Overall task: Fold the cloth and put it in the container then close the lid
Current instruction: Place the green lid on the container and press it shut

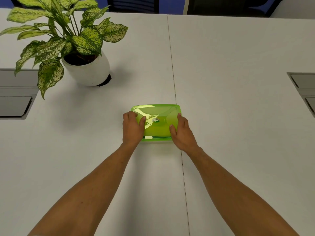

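A translucent green container sits in the middle of the white table, with its green lid [157, 122] lying flat on top. My left hand [133, 128] grips the lid's left end, thumb pressed on the top and fingers curled over the edge. My right hand [182, 132] holds the right end the same way. No cloth is visible; the lid's tint hides whatever is inside.
A potted plant [85, 65] in a white pot stands at the back left. Grey cable hatches are set into the table at the left [15, 103] and right [305, 89] edges. A seam [177, 103] runs down the table. Dark chairs stand beyond the far edge.
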`<state>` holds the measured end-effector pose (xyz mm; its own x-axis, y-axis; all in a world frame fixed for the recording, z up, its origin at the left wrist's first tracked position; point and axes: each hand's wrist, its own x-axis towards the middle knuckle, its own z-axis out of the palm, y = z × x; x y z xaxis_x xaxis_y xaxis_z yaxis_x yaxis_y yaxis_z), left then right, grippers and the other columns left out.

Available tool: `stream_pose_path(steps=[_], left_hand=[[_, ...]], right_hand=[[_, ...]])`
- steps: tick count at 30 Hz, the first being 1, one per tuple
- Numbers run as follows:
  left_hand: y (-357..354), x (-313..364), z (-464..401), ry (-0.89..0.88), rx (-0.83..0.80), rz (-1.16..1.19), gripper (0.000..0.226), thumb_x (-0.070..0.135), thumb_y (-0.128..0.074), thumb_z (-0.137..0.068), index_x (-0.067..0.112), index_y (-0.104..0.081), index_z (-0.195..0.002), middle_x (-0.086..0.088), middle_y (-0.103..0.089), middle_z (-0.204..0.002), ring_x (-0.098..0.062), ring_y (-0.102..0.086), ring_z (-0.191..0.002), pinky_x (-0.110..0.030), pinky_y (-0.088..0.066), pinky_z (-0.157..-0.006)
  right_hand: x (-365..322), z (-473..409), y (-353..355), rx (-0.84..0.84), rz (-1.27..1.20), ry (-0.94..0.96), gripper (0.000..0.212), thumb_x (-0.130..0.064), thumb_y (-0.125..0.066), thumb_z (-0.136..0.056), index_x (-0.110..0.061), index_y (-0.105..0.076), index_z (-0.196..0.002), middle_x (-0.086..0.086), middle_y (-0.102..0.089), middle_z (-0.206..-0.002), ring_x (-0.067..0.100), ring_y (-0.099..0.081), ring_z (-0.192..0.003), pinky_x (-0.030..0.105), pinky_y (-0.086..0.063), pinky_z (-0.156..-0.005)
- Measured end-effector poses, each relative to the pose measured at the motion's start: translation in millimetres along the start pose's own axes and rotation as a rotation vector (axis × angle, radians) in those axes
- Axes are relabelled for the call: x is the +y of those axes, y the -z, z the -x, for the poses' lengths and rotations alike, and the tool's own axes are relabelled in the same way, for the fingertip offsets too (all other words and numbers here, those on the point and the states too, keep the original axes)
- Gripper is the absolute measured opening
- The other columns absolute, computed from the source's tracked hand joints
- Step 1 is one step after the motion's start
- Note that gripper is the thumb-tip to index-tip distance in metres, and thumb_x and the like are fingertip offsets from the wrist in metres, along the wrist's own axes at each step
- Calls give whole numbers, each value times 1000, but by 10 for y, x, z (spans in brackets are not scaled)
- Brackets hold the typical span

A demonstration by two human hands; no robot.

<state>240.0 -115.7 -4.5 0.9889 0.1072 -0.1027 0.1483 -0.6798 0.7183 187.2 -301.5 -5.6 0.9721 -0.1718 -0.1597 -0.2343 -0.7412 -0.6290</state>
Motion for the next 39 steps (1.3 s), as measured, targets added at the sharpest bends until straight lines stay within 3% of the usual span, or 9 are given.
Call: stream_pose_path(steps=[3,7,10,14,18,28,33,37,39], left_hand=[[-63,-13,-39,-2,42,-56,42,36,-56,-92,2,-50,-116,-21,-45,-123,-41,-53,-104,-44,-45,-88],[-113,-44,-29,-77,17,-238,45,39,-40,-97,19,-42,-138,-12,-29,-152,-37,-41,-129,-49,-42,-99],[-126,-89,-49,-160,-79,-397,49,42,-24,-100,30,-26,-148,0,-13,-162,-30,-13,-147,-56,-25,-113],[-111,-126,-40,-231,-109,-518,63,58,-15,-96,28,-15,-152,3,-6,-162,-23,8,-149,-54,2,-117],[-119,-129,-57,-274,-125,-549,71,62,-16,-95,20,-12,-152,-1,-4,-163,-21,8,-149,-52,2,-119],[-139,-181,-88,-323,-116,-483,76,63,-20,-92,15,-18,-151,-8,-11,-161,-25,-4,-149,-44,-17,-120],[-125,-147,-82,-338,-100,-516,76,61,-22,-91,13,-24,-149,-10,-17,-160,-26,-10,-149,-46,-18,-118],[-131,-151,-85,-354,-103,-541,76,61,-20,-91,11,-25,-149,-11,-18,-160,-28,-9,-149,-47,-14,-119],[-142,-161,-90,-356,-107,-568,75,60,-18,-93,12,-20,-151,-10,-13,-161,-26,-4,-149,-47,-7,-120]], right_hand=[[-25,-107,-3,113,-23,-32,43,-27,-41,-99,-2,-36,-133,23,-46,-134,42,-48,-117,45,-43,-93],[-50,-149,-45,150,-70,-97,37,-25,-33,-100,-10,-34,-134,20,-50,-127,40,-54,-109,47,-48,-85],[-45,-121,-52,95,-1,-105,48,-30,-26,-100,-28,-18,-148,14,-47,-128,35,-53,-108,48,-48,-86],[-25,-122,-43,68,111,-72,57,-41,-28,-99,-34,-6,-150,9,-28,-152,34,-40,-129,51,-43,-98],[-7,-123,-50,63,70,-70,58,-44,-28,-98,-35,-3,-150,3,-18,-159,32,-35,-136,52,-41,-102],[31,-140,-74,53,77,-60,57,-42,-25,-99,-33,-2,-150,1,-18,-159,28,-35,-137,53,-41,-101],[33,-166,-53,111,300,64,62,-37,-29,-96,-16,-12,-152,1,-3,-162,21,-13,-148,51,-35,-109],[-15,-223,-34,54,329,78,64,-33,-30,-93,-13,-12,-152,3,-7,-162,20,-15,-147,53,-23,-115],[-60,-269,-52,58,315,72,69,-43,-31,-91,-15,-13,-152,5,-10,-161,24,-18,-146,53,-24,-114]])
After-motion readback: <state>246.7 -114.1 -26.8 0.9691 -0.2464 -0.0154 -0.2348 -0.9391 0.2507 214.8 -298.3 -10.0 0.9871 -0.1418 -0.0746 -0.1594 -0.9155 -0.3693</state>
